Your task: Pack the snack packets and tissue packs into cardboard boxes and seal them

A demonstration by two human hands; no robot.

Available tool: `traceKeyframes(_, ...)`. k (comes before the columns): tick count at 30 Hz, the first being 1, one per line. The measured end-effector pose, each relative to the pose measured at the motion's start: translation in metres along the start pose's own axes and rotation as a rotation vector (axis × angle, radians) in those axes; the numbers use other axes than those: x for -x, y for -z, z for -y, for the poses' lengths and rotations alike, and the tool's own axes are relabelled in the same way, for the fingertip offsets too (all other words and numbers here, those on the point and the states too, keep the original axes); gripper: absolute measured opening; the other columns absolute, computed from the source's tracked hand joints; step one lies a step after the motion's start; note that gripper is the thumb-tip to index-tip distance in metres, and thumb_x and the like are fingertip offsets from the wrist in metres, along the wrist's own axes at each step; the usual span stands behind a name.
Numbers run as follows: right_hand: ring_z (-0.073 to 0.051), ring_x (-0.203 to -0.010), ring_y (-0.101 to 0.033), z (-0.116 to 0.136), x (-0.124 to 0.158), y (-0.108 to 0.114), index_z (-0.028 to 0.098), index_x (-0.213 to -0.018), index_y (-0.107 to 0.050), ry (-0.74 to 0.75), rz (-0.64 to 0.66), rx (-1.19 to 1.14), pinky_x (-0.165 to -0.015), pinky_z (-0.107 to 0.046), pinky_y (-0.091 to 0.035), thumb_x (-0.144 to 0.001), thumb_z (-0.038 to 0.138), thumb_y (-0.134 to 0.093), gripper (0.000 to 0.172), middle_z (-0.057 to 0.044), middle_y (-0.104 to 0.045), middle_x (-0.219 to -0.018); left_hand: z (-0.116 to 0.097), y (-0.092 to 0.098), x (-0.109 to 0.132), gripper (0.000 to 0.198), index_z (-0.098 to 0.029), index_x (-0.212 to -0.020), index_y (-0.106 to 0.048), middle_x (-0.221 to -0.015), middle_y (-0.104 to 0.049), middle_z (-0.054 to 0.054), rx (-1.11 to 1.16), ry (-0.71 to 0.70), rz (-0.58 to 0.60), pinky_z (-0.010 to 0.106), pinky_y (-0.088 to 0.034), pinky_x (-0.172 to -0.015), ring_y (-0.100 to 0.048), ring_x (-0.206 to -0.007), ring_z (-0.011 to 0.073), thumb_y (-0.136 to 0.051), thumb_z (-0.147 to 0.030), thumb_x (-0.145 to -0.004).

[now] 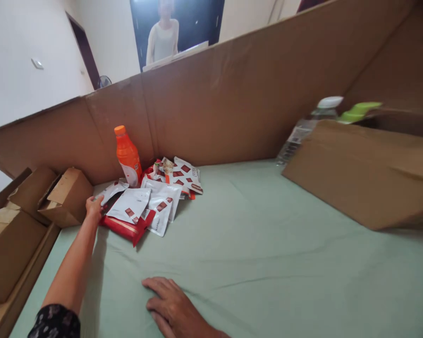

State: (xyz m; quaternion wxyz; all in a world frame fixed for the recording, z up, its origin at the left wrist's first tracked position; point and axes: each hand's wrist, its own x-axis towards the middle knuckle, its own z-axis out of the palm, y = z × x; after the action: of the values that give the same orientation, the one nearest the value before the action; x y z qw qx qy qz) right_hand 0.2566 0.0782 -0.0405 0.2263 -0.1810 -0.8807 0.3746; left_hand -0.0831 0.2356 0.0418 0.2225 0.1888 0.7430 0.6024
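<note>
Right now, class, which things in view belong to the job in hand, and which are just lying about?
Probably involved: left hand, white packet it appears to touch, red packet nearby.
Probably lying about: orange bottle, white-capped clear bottle, electric fan.

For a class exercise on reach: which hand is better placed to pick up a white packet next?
The left hand, it seems: it is right at the white packets, apparently touching one. The right hand is clearly apart from them, over the green cloth.

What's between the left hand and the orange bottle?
In the head view, a white pouch lies between the left hand and the orange bottle.
</note>
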Motion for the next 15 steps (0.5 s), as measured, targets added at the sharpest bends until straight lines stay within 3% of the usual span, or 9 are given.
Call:
traceKeyframes(4, -0.026, -0.128, -0.057, -0.005, -0.004, -0.006, 0.022, -0.100, -0.075, 0.004, 0.000, 0.025, -0.111, -0.042, -0.042, -0.079, 0.012, -0.061, 0.027, -0.010, -0.065, -0.141, -0.035, -0.022, 0.009, 0.038, -0.018, -0.131, -0.060, -0.131, -0.063, 0.011, 0.192, 0.070, 0.013, 0.047, -0.059, -0.093, -0.066, -0.111, 0.0253, -0.066, -0.038, -0.099)
traceKeyframes(8, -0.026, -0.126, -0.058, -0.006, -0.008, -0.007, 0.021, -0.097, -0.076, 0.010, -0.003, 0.007, -0.109, -0.041, -0.043, -0.078, 0.012, -0.062, 0.025, -0.011, -0.066, -0.140, -0.059, -0.018, 0.030, 0.038, -0.018, -0.131, -0.060, -0.131, -0.063, 0.011, 0.265, 0.050, 0.060, 0.047, -0.059, -0.092, -0.067, -0.111, 0.0252, -0.066, -0.038, -0.099)
traceKeyframes(11, -0.025, -0.127, -0.057, 0.001, -0.007, -0.002, 0.021, -0.100, -0.076, -0.005, -0.007, -0.008, -0.110, -0.043, -0.041, -0.082, 0.014, -0.060, 0.024, -0.010, -0.065, -0.141, -0.060, -0.009, 0.051, 0.038, -0.018, -0.131, -0.060, -0.131, -0.064, 0.010, 0.242, 0.012, 0.117, 0.046, -0.060, -0.091, -0.067, -0.110, 0.0248, -0.066, -0.038, -0.099)
traceKeyframes(15, -0.026, -0.128, -0.056, 0.009, -0.007, 0.005, 0.020, -0.097, -0.075, -0.010, 0.001, -0.017, -0.111, -0.043, -0.041, -0.085, 0.013, -0.059, 0.022, -0.011, -0.065, -0.141, -0.040, -0.008, 0.085, 0.037, -0.018, -0.130, -0.061, -0.129, -0.064, 0.010, 0.112, 0.017, 0.255, 0.045, -0.060, -0.090, -0.067, -0.108, 0.0243, -0.066, -0.037, -0.099)
